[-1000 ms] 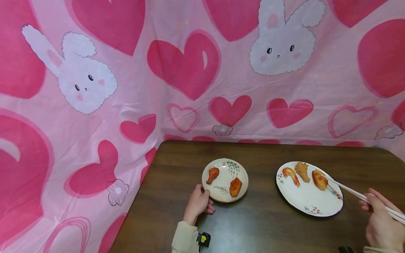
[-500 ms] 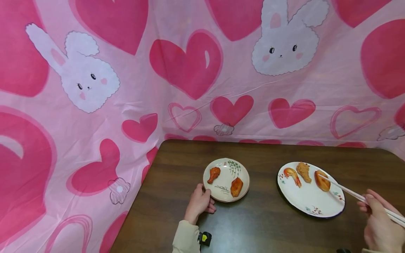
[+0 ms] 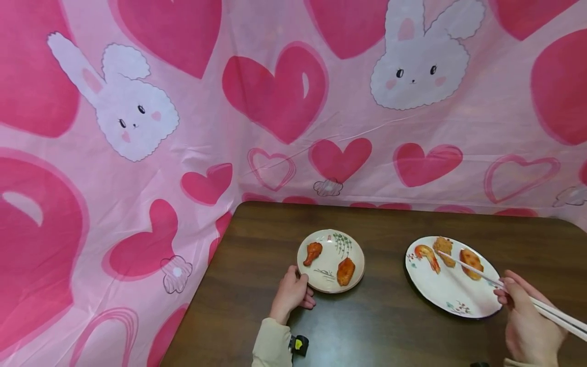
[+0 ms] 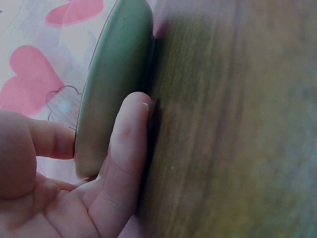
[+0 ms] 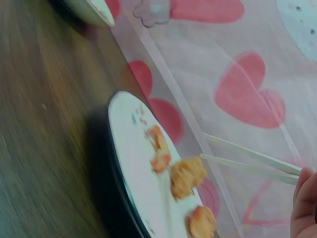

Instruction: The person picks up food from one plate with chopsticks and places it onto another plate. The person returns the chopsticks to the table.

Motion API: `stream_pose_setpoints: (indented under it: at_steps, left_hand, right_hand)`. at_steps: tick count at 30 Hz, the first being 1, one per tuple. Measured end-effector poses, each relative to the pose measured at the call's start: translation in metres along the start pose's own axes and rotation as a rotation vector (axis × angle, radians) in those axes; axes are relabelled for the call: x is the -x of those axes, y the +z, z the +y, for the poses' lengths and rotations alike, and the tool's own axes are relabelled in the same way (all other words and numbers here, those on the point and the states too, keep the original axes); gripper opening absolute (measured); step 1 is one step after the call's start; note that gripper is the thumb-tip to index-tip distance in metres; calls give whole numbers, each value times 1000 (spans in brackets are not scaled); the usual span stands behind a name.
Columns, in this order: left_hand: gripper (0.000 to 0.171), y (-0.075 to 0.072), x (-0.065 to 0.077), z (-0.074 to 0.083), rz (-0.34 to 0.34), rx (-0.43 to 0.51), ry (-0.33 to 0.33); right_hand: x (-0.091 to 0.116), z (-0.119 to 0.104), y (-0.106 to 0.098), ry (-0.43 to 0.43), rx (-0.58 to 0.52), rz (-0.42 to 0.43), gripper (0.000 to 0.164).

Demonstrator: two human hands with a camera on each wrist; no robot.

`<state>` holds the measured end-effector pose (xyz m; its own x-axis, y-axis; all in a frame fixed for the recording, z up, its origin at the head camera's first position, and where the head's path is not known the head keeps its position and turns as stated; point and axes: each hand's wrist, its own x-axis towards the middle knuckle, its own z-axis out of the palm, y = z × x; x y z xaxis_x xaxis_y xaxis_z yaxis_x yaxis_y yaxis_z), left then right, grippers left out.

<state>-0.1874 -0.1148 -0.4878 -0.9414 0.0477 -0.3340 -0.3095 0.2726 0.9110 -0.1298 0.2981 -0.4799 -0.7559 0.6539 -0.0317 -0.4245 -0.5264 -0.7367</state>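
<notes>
My right hand (image 3: 532, 321) holds a pair of white chopsticks (image 3: 489, 280), their tips slightly spread. In the head view the tips overlap a fried drumstick (image 3: 443, 250) on the large white plate (image 3: 451, 293); the right wrist view shows them raised above the plate, near that drumstick (image 5: 187, 177). A shrimp (image 3: 427, 257) lies left of it, a golden-brown piece of food (image 3: 471, 264) right of it. My left hand (image 3: 292, 290) grips the near-left edge of a small plate (image 3: 316, 279), thumb at the rim (image 4: 64, 141). That plate bears a reddish drumstick (image 3: 313, 252) and a glazed wing piece (image 3: 346, 271).
Both plates stand apart on a dark wooden table (image 3: 380, 300). Behind and to the left hangs a pink cloth (image 3: 202, 127) with hearts and rabbits, close to the table's back edge.
My right hand has moved left, taking the chopstick tips from the golden-brown piece to over the fried drumstick. The left hand keeps its place on the small plate. The head view has shifted slightly.
</notes>
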Motion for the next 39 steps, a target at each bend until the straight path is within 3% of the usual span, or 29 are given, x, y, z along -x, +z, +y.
stream_pose_setpoints:
  at_steps: [6,10,19,39]
  left_hand:
    - [33,1,-1,0,4,5,-7]
    - [33,1,0,0,9,1,-7]
    - [35,2,1,1,13,-4,-14]
    - [30,1,2,2,13,-25,-2]
  right_hand:
    - [-18,35,-22,34,28,-46,33]
    - [-17,54,-21,51,87,-37,39]
    - [9,82,7,102,307,-66,42]
    - [66,139,65,196,415,-232,42]
